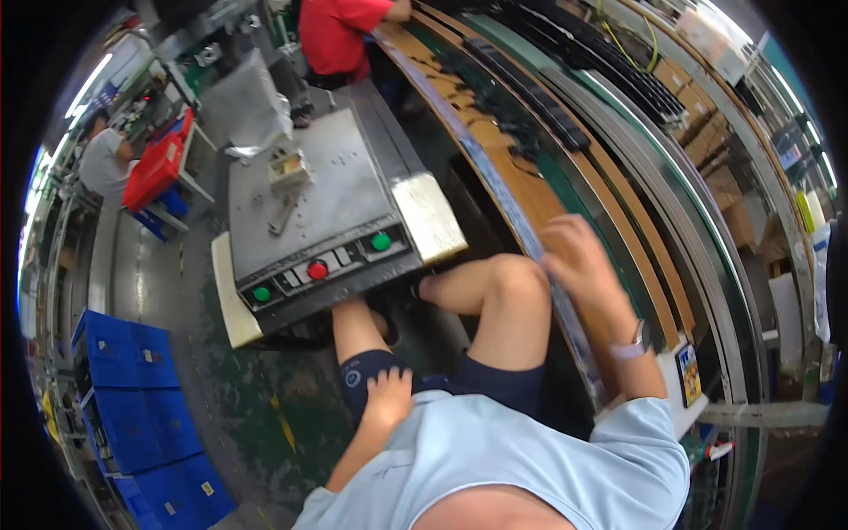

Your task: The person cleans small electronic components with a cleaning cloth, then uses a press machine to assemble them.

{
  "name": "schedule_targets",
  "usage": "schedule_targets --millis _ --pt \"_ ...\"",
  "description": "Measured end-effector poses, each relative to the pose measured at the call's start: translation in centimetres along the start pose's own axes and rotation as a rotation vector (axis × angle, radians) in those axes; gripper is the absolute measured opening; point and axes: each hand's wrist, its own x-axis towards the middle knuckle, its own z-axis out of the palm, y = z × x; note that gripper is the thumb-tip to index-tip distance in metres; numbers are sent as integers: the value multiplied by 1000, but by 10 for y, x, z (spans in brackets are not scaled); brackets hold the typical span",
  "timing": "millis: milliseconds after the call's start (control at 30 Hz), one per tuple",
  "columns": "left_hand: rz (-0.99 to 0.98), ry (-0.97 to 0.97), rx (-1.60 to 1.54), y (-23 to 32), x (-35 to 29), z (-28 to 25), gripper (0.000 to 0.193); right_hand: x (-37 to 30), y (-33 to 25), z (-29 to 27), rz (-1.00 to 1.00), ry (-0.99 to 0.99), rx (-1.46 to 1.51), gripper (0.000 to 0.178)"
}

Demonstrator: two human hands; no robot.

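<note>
My left hand [389, 399] lies on my left thigh, over the dark blue shorts [505, 382]. Its fingers are spread and it holds nothing. My right hand [579, 261], slightly blurred, is above the brown workbench [519, 177] beside my right knee. Its fingers look loosely bent and apart, and no object shows in them. Whether it touches the bench edge I cannot tell. In front of my legs stands a machine with a grey metal top [327, 177]. A red button [317, 269] and two green buttons [381, 241] are on its front panel.
A small metal block [289, 168] sits on the machine top. Black cable-like parts [481, 110] and a long black strip [530, 93] lie along the bench. Blue bins [132, 389] stand at left. A co-worker in a red shirt [340, 35] is at the far bench end.
</note>
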Motion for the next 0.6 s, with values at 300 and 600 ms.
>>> schedule_targets --millis 300,600 --pt "-12 63 -342 1 21 11 44 174 260 -39 752 143 -622 73" --pt "-197 165 -320 -42 2 8 45 152 180 -72 684 184 -508 64"
